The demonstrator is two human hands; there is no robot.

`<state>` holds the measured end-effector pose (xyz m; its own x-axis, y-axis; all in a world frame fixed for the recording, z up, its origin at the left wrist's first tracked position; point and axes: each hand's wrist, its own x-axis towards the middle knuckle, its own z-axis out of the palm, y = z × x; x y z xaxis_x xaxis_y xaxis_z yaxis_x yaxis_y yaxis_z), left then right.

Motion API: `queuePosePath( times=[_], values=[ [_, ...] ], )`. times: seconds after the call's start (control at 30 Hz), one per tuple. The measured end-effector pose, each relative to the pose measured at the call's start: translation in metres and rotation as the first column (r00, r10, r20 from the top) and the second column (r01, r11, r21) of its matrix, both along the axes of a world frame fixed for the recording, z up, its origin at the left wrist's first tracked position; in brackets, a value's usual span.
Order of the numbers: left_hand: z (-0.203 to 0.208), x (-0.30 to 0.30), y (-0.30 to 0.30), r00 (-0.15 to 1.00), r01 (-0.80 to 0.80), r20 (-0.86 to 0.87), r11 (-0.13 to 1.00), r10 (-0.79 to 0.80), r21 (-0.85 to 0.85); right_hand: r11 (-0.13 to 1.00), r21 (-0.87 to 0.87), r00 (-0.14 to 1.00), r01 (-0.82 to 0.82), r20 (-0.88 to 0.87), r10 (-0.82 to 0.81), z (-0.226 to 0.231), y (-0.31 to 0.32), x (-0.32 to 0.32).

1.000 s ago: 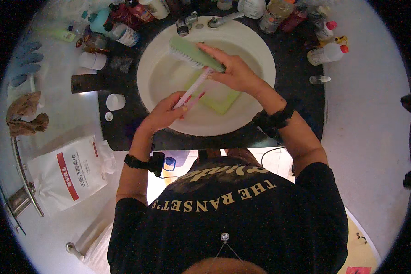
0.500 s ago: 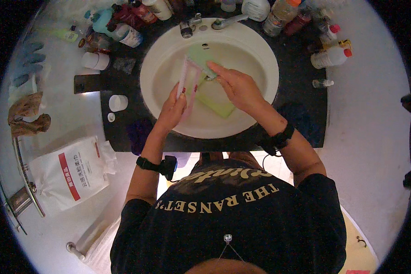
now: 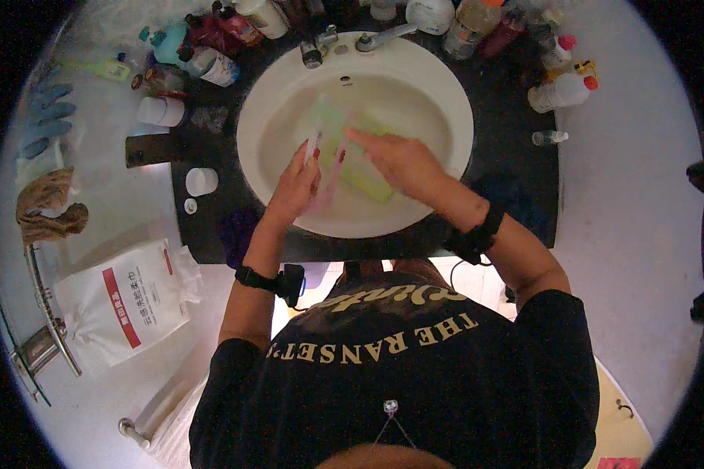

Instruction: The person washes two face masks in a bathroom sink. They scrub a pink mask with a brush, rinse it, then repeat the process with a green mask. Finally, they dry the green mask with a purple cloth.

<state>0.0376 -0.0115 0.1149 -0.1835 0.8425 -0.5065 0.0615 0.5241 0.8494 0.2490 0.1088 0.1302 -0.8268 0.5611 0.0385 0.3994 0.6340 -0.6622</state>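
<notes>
Over the sink, by the table's front edge, a pink-edged piece is gripped by the left hand; the blurred green brush, seemingly held by the right hand, is best stroked evenly.

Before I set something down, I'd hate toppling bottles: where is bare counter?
The black counter looks bare between the basin's right rim and the small clear bottle; nearer the front, it's too dark to tell. Bottles crowd the back; a white jar narrows the left.
</notes>
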Motion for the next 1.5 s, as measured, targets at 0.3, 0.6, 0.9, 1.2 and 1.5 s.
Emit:
queuePosePath(
  times=[0.3, 0.6, 0.9, 1.2, 1.5],
  values=[
    [-0.002, -0.004, 0.000, 0.999, -0.047, 0.015, 0.999, 0.046, 0.025, 0.998, 0.003, 0.979, 0.070, -0.193, -0.068, -0.001, 0.022, -0.001],
    [-0.007, -0.006, 0.004, 0.996, -0.075, 0.043, 0.996, 0.077, -0.056, 0.996, -0.076, 0.999, -0.047, -0.027, 0.045, -0.007, -0.012, -0.002],
    [-0.005, -0.008, 0.007, 0.991, -0.060, 0.119, 0.998, 0.061, -0.014, 0.995, -0.100, 0.994, -0.032, -0.103, 0.022, -0.013, -0.004, -0.009],
    [-0.037, -0.001, -0.018, 0.996, 0.088, -0.021, 0.980, -0.086, 0.181, 0.980, -0.195, 0.992, 0.025, -0.113, -0.048, -0.040, 0.014, -0.006],
    [-0.056, 0.002, -0.003, 0.983, -0.158, 0.104, 0.986, 0.151, 0.059, 0.942, -0.308, 0.987, -0.132, 0.042, 0.152, -0.020, -0.035, -0.005]
  ],
)
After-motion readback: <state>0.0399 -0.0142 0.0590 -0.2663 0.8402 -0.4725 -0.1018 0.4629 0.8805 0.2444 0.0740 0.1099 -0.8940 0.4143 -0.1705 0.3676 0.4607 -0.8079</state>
